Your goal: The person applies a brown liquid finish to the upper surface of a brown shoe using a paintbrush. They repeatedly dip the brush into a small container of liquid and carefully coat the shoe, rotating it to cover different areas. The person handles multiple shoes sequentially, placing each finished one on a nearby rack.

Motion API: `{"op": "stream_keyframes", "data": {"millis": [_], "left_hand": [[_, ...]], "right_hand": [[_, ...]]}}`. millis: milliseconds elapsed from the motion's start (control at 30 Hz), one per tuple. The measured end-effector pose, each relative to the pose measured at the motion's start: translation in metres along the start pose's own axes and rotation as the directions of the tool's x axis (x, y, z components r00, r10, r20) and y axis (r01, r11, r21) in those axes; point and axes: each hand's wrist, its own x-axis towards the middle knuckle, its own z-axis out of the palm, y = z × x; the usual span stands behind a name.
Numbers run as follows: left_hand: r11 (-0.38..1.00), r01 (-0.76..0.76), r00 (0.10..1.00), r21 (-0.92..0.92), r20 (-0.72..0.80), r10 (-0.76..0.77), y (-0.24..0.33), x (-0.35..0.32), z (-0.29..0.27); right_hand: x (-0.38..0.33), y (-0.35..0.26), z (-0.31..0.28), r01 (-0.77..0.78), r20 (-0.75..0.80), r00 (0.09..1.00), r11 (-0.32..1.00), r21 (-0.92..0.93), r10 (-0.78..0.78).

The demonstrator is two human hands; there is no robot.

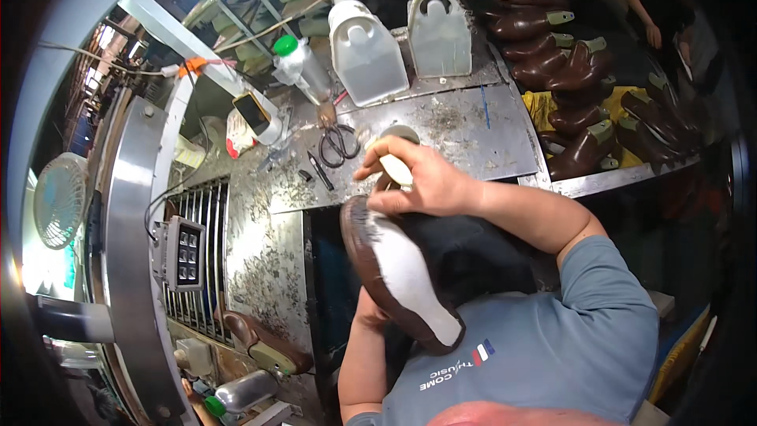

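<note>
A brown shoe (364, 256) is tilted sole-up in front of my body, its white sole (406, 272) facing the camera. My left hand (374, 308) grips it from behind and beneath; most of the fingers are hidden by the shoe. At the shoe's upper end my right hand (430, 180) is closed around a small tool with a pale cream handle (397, 170); its working end is hard to make out. The thumb of that hand is close to the sole's dark-smeared end. Just beyond the fingers stands a small round container (404, 134).
Black scissors (339, 146) and a black marker (321, 173) lie on the stained metal bench (449, 126). Behind stand a green-capped bottle (306, 67) and translucent containers (367, 51). Several brown shoes (579, 146) fill the right; another lies lower left (264, 343). A person (658, 16) stands far right.
</note>
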Motion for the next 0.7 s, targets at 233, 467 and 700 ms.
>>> {"op": "stream_keyframes", "data": {"millis": [233,467,700], "left_hand": [[0.973,-0.181,0.969,-0.145,-0.197,0.151,-0.018,-0.083,-0.03],[0.981,-0.175,0.937,-0.079,-0.318,0.141,-0.037,-0.124,-0.042],[0.976,-0.211,0.87,0.059,-0.444,0.215,-0.037,-0.127,-0.028]], "right_hand": [[0.005,0.002,-0.058,-0.101,-0.164,0.986,0.752,-0.651,-0.01],[0.023,0.034,-0.077,-0.023,-0.039,0.999,0.616,-0.787,-0.013],[0.05,0.079,-0.065,-0.094,-0.024,0.985,0.407,-0.908,0.173]]}}
